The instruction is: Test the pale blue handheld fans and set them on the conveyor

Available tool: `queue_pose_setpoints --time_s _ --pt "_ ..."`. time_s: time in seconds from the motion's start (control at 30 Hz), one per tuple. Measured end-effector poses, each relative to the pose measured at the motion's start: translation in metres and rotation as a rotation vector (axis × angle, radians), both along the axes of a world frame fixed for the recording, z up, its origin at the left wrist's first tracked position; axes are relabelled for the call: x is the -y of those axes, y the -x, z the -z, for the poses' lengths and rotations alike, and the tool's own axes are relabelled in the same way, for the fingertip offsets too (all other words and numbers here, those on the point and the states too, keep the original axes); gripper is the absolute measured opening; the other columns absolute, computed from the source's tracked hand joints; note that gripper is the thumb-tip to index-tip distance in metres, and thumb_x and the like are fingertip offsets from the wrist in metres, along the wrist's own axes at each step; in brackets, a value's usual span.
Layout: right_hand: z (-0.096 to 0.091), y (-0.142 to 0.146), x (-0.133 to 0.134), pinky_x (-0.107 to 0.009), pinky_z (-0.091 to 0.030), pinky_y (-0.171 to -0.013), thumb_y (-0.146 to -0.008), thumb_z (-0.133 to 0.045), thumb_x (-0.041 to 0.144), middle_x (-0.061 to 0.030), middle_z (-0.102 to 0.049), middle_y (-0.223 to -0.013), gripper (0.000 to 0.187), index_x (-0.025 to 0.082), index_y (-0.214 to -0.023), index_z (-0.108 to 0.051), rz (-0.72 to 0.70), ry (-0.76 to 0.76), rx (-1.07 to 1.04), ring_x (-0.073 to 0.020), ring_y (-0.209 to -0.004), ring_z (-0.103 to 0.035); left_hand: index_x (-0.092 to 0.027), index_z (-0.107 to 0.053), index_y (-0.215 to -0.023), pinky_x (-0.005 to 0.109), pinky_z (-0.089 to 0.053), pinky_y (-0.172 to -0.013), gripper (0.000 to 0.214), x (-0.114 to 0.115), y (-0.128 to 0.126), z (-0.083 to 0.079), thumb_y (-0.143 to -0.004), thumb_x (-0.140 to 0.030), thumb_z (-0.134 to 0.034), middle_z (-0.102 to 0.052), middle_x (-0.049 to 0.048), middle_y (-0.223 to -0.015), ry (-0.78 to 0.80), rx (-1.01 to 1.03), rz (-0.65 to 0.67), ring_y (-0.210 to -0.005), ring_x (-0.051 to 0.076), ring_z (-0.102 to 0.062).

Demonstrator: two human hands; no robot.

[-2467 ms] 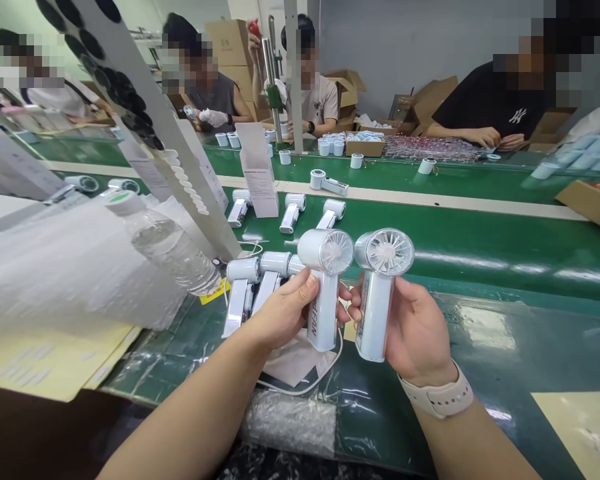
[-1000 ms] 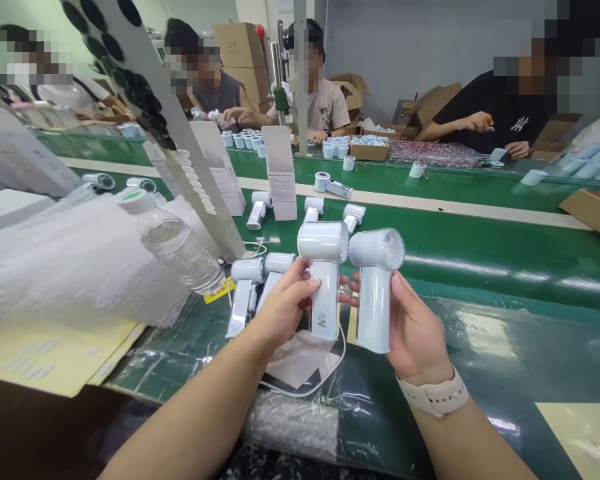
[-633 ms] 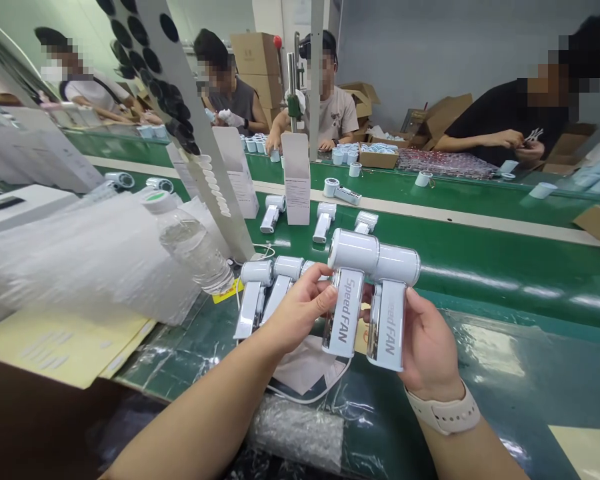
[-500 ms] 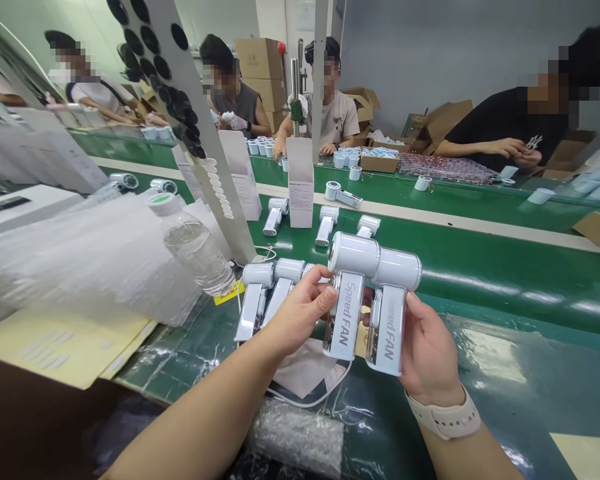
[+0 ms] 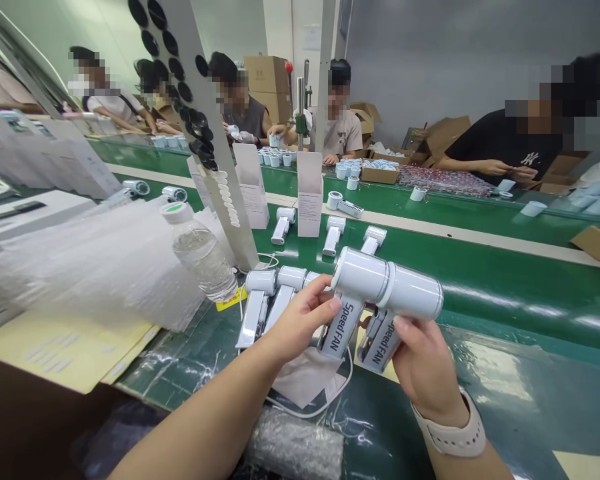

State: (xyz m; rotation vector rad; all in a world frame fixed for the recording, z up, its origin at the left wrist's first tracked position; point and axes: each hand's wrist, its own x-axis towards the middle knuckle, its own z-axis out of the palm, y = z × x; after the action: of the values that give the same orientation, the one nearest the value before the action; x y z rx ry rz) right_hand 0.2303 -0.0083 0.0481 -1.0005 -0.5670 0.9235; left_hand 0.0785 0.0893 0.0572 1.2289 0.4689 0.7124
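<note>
My left hand (image 5: 300,320) grips the handle of a white hand-held fan (image 5: 355,283) marked "Speed FAN". A second identical fan (image 5: 405,303) is gripped by my right hand (image 5: 423,367), which wears a pale wristband. Both fans are tilted, heads side by side and pointing up and to the right, above the green belt (image 5: 505,267). Just left of my left hand, two more white fans (image 5: 267,300) lie on the belt.
A water bottle (image 5: 200,253) leans on clear plastic bags at left, over yellow paper. A slanted white post (image 5: 215,133), upright white boxes (image 5: 310,193) and several fans (image 5: 333,233) stand further back. Several people work along the far side among cardboard boxes.
Both fans have been turned from facing me to showing their lettered sides, then tilted so the handles slant down and to the left. The camera has shifted slightly.
</note>
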Motion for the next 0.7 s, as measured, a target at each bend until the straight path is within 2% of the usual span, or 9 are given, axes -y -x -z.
queue_pose_setpoints --time_s 0.1,0.17,0.27,0.37,0.5,0.57,0.63,0.7 --pt "0.002 -0.006 0.002 -0.046 -0.054 -0.09 -0.069 -0.085 0.029 -0.0056 -0.076 -0.104 0.041 0.027 -0.107 -0.07 -0.017 -0.01 0.283 -0.0289 -0.097 -0.069 -0.022 -0.065 -0.117 0.036 -0.051 -0.082 0.046 -0.002 0.002 -0.004 -0.074 -0.034 -0.076 -0.072 0.0085 -0.107 -0.226 -0.046 -0.045 -0.096 0.026 -0.067" --pt "0.0 -0.011 0.003 -0.049 -0.05 -0.098 -0.071 -0.084 0.026 -0.0081 -0.072 -0.117 0.047 0.027 -0.114 -0.068 -0.075 -0.09 0.504 -0.032 -0.111 -0.065 -0.022 -0.07 -0.111 0.04 -0.049 -0.092 0.04 -0.004 0.004 -0.007 -0.072 -0.026 -0.076 -0.073 0.0091 -0.114 -0.414 -0.08 -0.045 -0.106 0.029 -0.066" --pt "-0.004 -0.018 0.003 -0.051 -0.043 -0.108 -0.075 -0.08 0.027 -0.0095 -0.066 -0.13 0.052 0.027 -0.124 -0.063 -0.12 -0.244 0.81 -0.0334 -0.131 -0.052 -0.023 -0.074 -0.1 0.049 -0.034 -0.113 0.025 -0.008 0.007 -0.008 -0.075 -0.024 -0.074 -0.075 0.0077 -0.113 -0.73 -0.122 -0.081 -0.115 0.029 -0.064" --pt "-0.004 -0.023 0.002 -0.05 -0.043 -0.109 -0.079 -0.076 0.027 -0.0079 -0.065 -0.13 0.053 0.03 -0.129 -0.059 -0.138 -0.31 0.922 -0.0308 -0.135 -0.048 -0.025 -0.073 -0.101 0.054 -0.02 -0.12 0.02 -0.01 0.009 -0.005 -0.083 -0.028 -0.068 -0.075 0.0061 -0.113 -0.948 -0.146 -0.158 -0.117 0.026 -0.064" --pt "-0.001 -0.023 0.0 -0.049 -0.046 -0.107 -0.083 -0.072 0.03 -0.0077 -0.065 -0.131 0.048 0.03 -0.129 -0.058 -0.182 -0.28 0.934 -0.0305 -0.137 -0.047 -0.026 -0.072 -0.102 0.055 -0.023 -0.118 0.018 -0.007 0.008 -0.005 -0.087 -0.027 -0.063 -0.076 0.0057 -0.11 -1.094 -0.128 -0.206 -0.116 0.024 -0.064" --pt "0.0 -0.023 0.001 -0.047 -0.052 -0.1 -0.083 -0.072 0.036 -0.0087 -0.066 -0.128 0.05 0.029 -0.13 -0.057 -0.209 -0.255 0.929 -0.0314 -0.128 -0.056 -0.025 -0.072 -0.101 0.056 -0.023 -0.118 0.019 -0.005 0.008 -0.01 -0.084 -0.027 -0.065 -0.076 0.0058 -0.103 -1.153 -0.133 -0.227 -0.108 0.024 -0.066" --pt "-0.001 -0.025 0.007 -0.045 -0.058 -0.088 -0.08 -0.076 0.042 -0.0087 -0.07 -0.119 0.055 0.029 -0.13 -0.056 -0.189 -0.268 0.953 -0.0312 -0.11 -0.067 -0.024 -0.074 -0.092 0.056 -0.033 -0.113 0.019 -0.004 0.011 -0.018 -0.075 -0.033 -0.073 -0.075 0.0046 -0.088 -1.163 -0.182 -0.202 -0.091 0.024 -0.067" --pt "-0.004 -0.031 0.018 -0.045 -0.059 -0.084 -0.077 -0.079 0.044 -0.0079 -0.072 -0.112 0.053 0.03 -0.124 -0.06 -0.101 -0.282 1.019 -0.0317 -0.102 -0.069 -0.023 -0.073 -0.078 0.046 -0.051 -0.098 0.023 -0.004 0.02 -0.029 -0.068 -0.043 -0.076 -0.069 0.0029 -0.073 -1.064 -0.219 -0.198 -0.075 0.022 -0.064"
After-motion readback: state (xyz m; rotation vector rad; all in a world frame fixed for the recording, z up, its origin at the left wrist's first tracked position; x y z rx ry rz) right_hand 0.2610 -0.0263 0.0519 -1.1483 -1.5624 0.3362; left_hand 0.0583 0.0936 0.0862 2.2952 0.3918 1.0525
